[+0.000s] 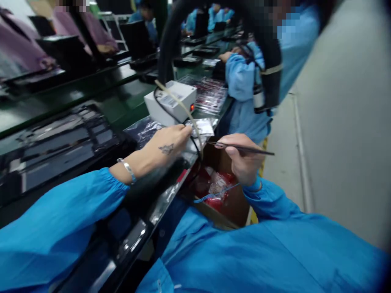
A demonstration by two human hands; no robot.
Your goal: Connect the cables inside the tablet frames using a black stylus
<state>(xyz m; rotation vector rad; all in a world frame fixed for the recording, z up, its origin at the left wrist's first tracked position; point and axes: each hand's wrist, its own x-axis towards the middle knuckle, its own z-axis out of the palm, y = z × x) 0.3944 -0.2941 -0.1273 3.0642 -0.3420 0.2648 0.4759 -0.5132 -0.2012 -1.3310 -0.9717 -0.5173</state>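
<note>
Thin dark metal tweezers [244,149] are clamped in the right hand [242,160]; a small clear plastic packet [202,127] is pinched by the left hand [169,144], just before the white rectangular box [171,101].

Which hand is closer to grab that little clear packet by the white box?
Probably the left. The left hand already has its fingertips at the small clear packet, just in front of the white box. The right hand is busy gripping dark tweezers over the cardboard box.
</note>
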